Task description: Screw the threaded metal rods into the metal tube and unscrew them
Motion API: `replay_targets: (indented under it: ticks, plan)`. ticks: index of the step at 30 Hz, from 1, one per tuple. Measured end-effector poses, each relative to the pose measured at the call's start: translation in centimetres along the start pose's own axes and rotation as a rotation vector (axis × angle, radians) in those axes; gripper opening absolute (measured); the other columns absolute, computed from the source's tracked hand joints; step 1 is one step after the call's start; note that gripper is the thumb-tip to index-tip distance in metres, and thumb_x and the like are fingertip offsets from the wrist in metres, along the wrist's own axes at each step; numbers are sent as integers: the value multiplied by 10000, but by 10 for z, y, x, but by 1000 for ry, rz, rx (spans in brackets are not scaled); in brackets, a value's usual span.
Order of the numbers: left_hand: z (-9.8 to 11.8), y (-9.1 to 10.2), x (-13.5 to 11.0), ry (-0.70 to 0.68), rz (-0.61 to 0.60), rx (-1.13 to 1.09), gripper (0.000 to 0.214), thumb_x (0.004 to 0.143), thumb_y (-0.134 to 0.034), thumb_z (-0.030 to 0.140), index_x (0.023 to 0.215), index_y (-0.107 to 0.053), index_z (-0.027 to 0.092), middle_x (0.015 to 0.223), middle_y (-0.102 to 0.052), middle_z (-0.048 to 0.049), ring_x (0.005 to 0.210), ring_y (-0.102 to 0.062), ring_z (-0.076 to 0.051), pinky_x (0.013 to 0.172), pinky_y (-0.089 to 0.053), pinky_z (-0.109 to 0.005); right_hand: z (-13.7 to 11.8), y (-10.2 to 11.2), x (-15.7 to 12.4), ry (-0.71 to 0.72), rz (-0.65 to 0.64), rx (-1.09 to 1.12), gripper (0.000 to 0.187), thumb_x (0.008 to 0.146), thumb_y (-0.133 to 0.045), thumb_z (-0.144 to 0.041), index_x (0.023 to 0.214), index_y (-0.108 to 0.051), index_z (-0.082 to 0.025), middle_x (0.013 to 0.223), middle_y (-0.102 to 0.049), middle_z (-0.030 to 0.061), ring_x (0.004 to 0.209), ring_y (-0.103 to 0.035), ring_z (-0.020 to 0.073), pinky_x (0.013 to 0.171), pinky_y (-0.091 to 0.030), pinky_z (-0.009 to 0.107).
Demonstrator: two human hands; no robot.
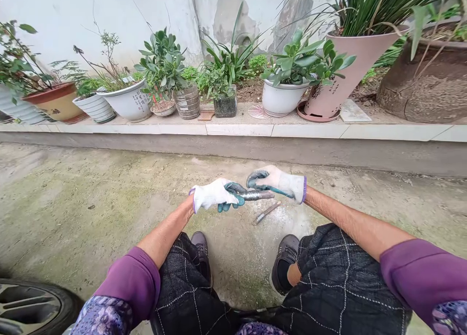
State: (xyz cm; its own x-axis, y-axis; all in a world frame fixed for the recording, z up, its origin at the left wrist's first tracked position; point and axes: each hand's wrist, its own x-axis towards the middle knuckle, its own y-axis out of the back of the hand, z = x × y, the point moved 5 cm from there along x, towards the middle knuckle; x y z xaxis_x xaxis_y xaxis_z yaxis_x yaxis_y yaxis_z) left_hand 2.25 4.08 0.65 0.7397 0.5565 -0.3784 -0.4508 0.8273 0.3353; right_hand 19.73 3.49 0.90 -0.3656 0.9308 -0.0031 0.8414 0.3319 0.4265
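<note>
My left hand (217,194), in a white glove with a dark green coated palm, is closed around one end of a short brown stick wrapped in shiny wire (256,195). The stick's bare end points right, a little above the ground. Just behind and above it is my right hand (274,180) in a matching glove. Its fingers are curled downward near the wire; whatever they pinch, if anything, is too small to make out. Below both hands, a thin brown stick with a silvery end (267,213) lies on the concrete by a pale powdery patch.
A low tiled ledge (239,130) runs across the back, carrying several potted plants, among them a white pot (282,99) and a pink planter (337,72). My shoes rest on the concrete floor (120,199). A car wheel (29,308) is at the lower left.
</note>
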Motion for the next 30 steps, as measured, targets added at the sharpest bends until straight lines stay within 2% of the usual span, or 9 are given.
replay_targets:
  ticks: [5, 11, 14, 16, 19, 21, 23, 25, 30]
  plan:
    - [21, 7, -11, -122, 74, -206, 360, 707, -723, 294, 1021, -690, 121, 730, -643, -13, 451, -499, -72, 387, -397, -197, -5, -2, -1, -124, -13, 242, 343, 666, -684, -441, 804, -691, -127, 578, -605, 8, 471, -514, 113, 394, -394, 221]
    - [21, 27, -7, -196, 372, -353, 270, 745, -690, 280, 953, -624, 122, 738, -632, -26, 447, -496, -81, 383, -413, -213, 3, -1, 1, -179, 101, 200, 291, 672, -704, -386, 808, -668, -132, 669, -661, 56, 501, -541, 116, 372, -387, 209]
    - [11, 39, -2, -112, 537, -249, 247, 792, -650, 300, 968, -617, 129, 757, -637, -35, 473, -516, -95, 415, -428, -224, 5, -8, -2, -198, 102, 5, 241, 752, -623, -350, 852, -689, -140, 666, -641, 32, 494, -508, 104, 391, -364, 205]
    - [7, 42, 0, -29, 595, 32, 252, 795, -648, 289, 1001, -641, 143, 790, -660, -41, 532, -561, -116, 476, -450, -231, 0, -17, -5, -164, 58, -180, 226, 799, -569, -325, 856, -702, -151, 656, -625, 14, 489, -481, 94, 428, -355, 209]
    - [4, 32, 7, 95, 513, 642, 280, 761, -685, 260, 1031, -694, 185, 853, -707, -57, 717, -653, -187, 627, -490, -262, -8, -28, -9, -48, -19, -463, 233, 832, -533, -302, 843, -721, -165, 694, -646, 15, 569, -514, 106, 536, -366, 224]
    - [2, 18, 11, 132, 363, 838, 265, 740, -702, 248, 1001, -719, 202, 849, -718, -60, 795, -671, -223, 691, -497, -284, -8, -28, -8, 0, -36, -611, 231, 829, -535, -296, 843, -733, -179, 719, -665, 19, 630, -540, 125, 587, -364, 237]
    - [0, 5, 11, 117, 237, 728, 250, 710, -730, 237, 958, -733, 205, 798, -713, -46, 767, -670, -214, 673, -496, -274, -2, -21, -6, 15, -38, -668, 227, 813, -533, -285, 835, -736, -186, 742, -682, 22, 662, -550, 139, 611, -367, 248]
    - [1, -2, 7, 87, 176, 528, 271, 679, -762, 233, 947, -739, 196, 754, -702, -32, 692, -659, -181, 616, -490, -246, 4, -11, -4, 17, -30, -595, 226, 787, -530, -273, 825, -733, -181, 772, -695, 23, 677, -553, 142, 620, -382, 249]
    - [8, 3, -3, 52, 138, 297, 318, 744, -709, 274, 1037, -708, 152, 762, -689, -30, 540, -600, -110, 498, -479, -214, 12, 11, -5, -154, 44, -107, 315, 746, -571, -380, 898, -724, -150, 706, -634, 7, 495, -419, 92, 430, -318, 228]
